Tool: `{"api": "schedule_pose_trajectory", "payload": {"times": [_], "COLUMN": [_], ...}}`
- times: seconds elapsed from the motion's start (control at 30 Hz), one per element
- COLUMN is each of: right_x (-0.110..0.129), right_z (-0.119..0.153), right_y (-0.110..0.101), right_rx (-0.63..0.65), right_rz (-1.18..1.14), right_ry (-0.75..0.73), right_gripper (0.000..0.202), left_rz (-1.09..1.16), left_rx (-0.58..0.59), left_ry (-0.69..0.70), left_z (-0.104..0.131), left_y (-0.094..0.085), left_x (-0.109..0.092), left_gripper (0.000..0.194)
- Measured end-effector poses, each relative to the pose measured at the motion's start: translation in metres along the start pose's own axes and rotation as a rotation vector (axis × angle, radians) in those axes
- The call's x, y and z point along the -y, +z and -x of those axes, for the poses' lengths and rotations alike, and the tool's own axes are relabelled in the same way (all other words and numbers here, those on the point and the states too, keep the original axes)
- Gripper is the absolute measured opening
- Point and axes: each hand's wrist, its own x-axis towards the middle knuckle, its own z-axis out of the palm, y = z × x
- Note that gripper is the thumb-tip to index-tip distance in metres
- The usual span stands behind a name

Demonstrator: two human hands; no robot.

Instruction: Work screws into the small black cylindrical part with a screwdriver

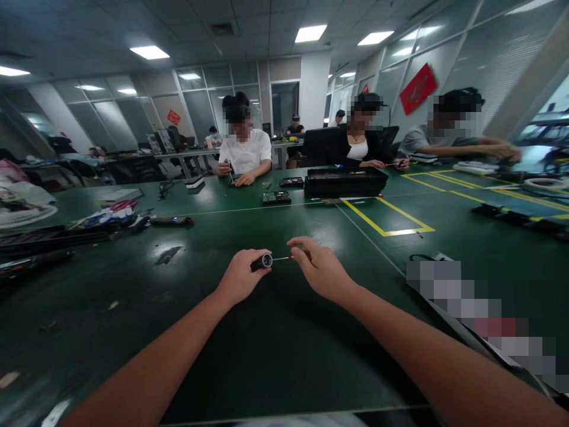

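Observation:
My left hand (243, 274) is closed around a short black cylinder (265, 261) that resembles a flashlight. Its round, silver-rimmed end faces me. Just to the right, a thin metal shaft (281, 258) with a red part at its right end runs from the cylinder toward my right hand (323, 268); it looks like a small screwdriver. The thumb and fingers of that hand curl about the red end, with the index finger raised, and the palm hides the rest. Whether the shaft's left tip touches the cylinder is unclear. Both hands are over the green table (284, 356).
Ahead lie circuit-board devices (276, 197) and a long black casing (345, 181). A dark rod-shaped tool (171, 220) and a heap of cables (111, 216) are at left. Yellow tape (386, 232) marks the right side, near a blurred-out sheet (471, 314). Several people work opposite.

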Motion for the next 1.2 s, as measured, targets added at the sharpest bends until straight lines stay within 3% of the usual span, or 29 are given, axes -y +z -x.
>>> {"api": "schedule_pose_trajectory", "payload": {"times": [0.17,0.33,0.57,0.67,0.77,0.87,1.0,1.2], "right_x": [0.001,-0.001,-0.001,-0.006,-0.018,-0.032,-0.032,-0.015], "right_z": [0.002,0.001,0.001,-0.003,-0.009,-0.014,-0.013,-0.007], "right_y": [0.0,0.001,0.004,0.01,0.016,0.018,0.016,0.014], "right_rx": [-0.002,0.024,-0.048,-0.106,-0.213,-0.338,-0.353,-0.248], "right_rz": [-0.095,-0.04,-0.184,-0.417,-0.772,-0.803,-0.681,-0.576], "right_ry": [-0.063,0.027,-0.025,0.11,0.359,0.454,0.374,0.2], "right_gripper": [0.007,0.021,0.009,0.018,0.031,0.031,0.031,0.031], "left_rz": [0.008,0.001,-0.028,-0.044,-0.078,-0.105,-0.108,-0.083], "left_rx": [-0.008,-0.012,-0.003,0.006,0.005,0.005,0.052,0.051], "left_ry": [-0.007,-0.016,-0.023,0.007,0.088,0.069,0.003,-0.005], "left_z": [0.0,0.001,0.001,0.001,0.0,-0.002,-0.004,-0.003], "left_y": [0.001,0.001,0.0,-0.001,0.0,0.002,0.002,0.001], "left_x": [0.003,0.004,0.002,0.0,-0.003,-0.002,-0.001,-0.009], "left_gripper": [0.036,0.035,0.036,0.036,0.034,0.034,0.034,0.034]}}
